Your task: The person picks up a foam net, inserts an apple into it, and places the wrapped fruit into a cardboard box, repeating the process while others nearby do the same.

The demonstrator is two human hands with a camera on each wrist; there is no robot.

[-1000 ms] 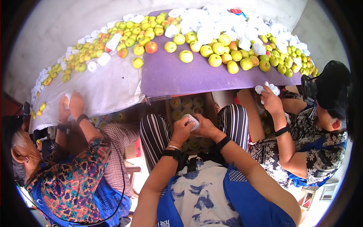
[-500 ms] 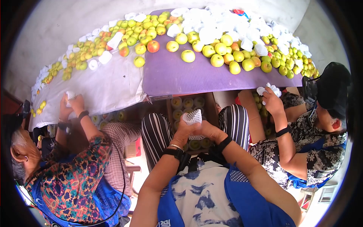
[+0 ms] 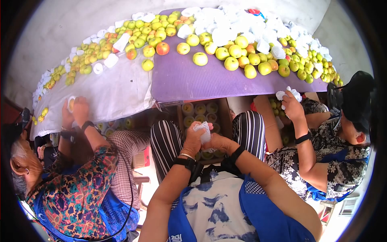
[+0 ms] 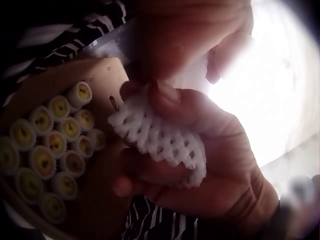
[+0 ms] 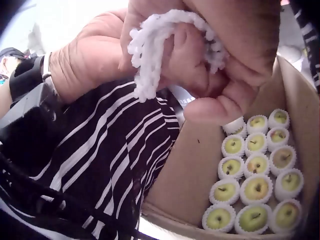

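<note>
A white foam fruit net (image 3: 202, 131) is held between my two hands above the box. My left hand (image 3: 192, 139) grips it; in the left wrist view the thumb presses on top of the foam net (image 4: 162, 137) and the fingers curl beneath. Against the net's other end, my right hand (image 3: 217, 142) has its fingers bent. From the right wrist view the foam net (image 5: 150, 55) forms an arch around fingertips, with the right hand (image 5: 235, 45) over it. No apple shows inside the net.
Below my hands, a cardboard box (image 5: 175, 175) holds rows of apples in foam nets. Loose apples (image 3: 231, 63) and a heap of white foam nets (image 3: 225, 26) cover the far part of the purple table mat (image 3: 181, 84). People sit on both sides, also handling nets.
Half a second ago the net stood upright and spread above my hands; now it is folded lower between them. The seated person on the right has shifted slightly outward.
</note>
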